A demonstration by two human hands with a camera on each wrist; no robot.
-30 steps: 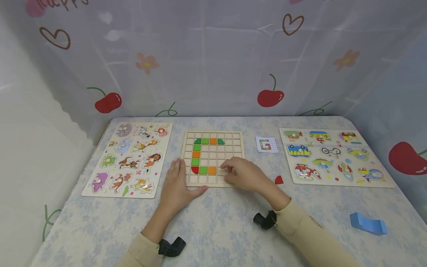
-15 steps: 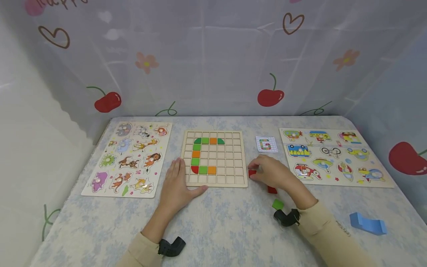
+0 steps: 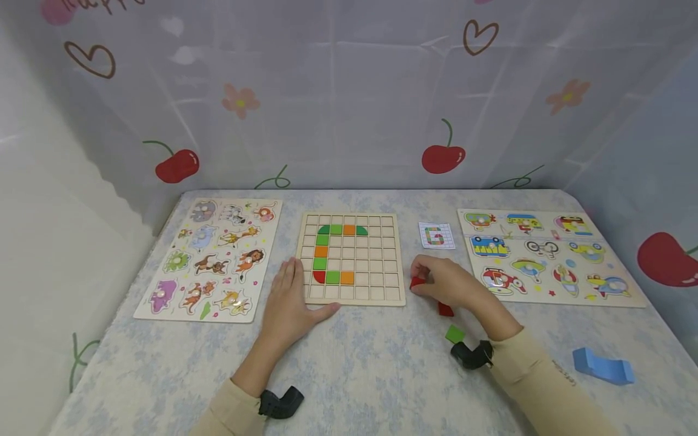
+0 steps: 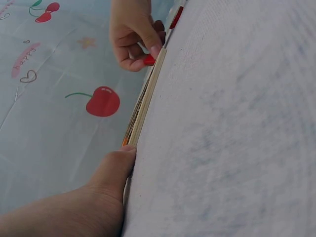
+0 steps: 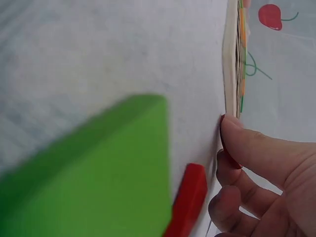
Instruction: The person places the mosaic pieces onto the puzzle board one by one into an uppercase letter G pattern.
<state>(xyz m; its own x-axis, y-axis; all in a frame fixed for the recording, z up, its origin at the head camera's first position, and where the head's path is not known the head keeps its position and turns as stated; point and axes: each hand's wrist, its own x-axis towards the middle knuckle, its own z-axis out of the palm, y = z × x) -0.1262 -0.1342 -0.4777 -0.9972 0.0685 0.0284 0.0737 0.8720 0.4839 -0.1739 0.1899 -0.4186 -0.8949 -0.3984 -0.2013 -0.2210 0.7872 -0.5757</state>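
My left hand (image 3: pixel 289 306) rests along the left edge of the square wooden grid board (image 3: pixel 382 297), fingers straight and thumb at the front edge. Set in the grid, green, orange and red pieces form a C shape. Right of the board, my right hand (image 3: pixel 446 282) pinches a small red piece (image 3: pixel 417 281) between thumb and fingers; its shape is partly hidden. Near that hand lie another red piece (image 3: pixel 445 309), partly covered, and a green square piece (image 3: pixel 455 333). The right wrist view shows the held red piece (image 5: pixel 228 148) tilted, close to the tabletop.
A pattern card (image 3: pixel 436 236) lies behind my right hand. An animal puzzle board (image 3: pixel 218 290) is on the left, a vehicle puzzle board (image 3: pixel 578 290) on the right. A blue curved block (image 3: pixel 602 366) sits at the front right. A printed curtain (image 3: pixel 349 121) hangs behind the table.
My right hand has moved right, off the grid board, to the red piece beside it, which it now pinches. The red and green pieces under that arm have come into view. My left hand stays put.
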